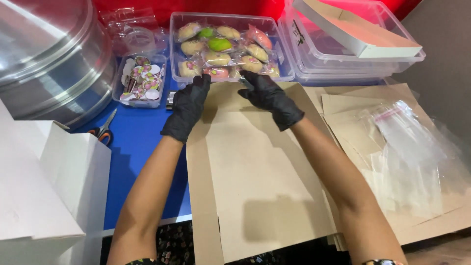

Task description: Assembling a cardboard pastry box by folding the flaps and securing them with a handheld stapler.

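A large flat sheet of brown cardboard point(260, 181) lies on the blue table in front of me. My left hand point(188, 105), in a black glove, rests on its far left corner. My right hand point(269, 95), also gloved in black, presses on its far edge, fingers spread. Right behind both hands stands a clear plastic tub point(284, 49) filled with several wrapped pastries point(221, 51), cream, green and pink. Neither hand holds anything.
A small clear box of round stickers point(142, 81) and orange-handled scissors point(104, 130) lie to the left. A large metal pot point(49, 64) stands far left, white boxes point(49, 191) near left. Stacked clear tubs point(353, 59), more cardboard and clear bags point(407, 147) are on the right.
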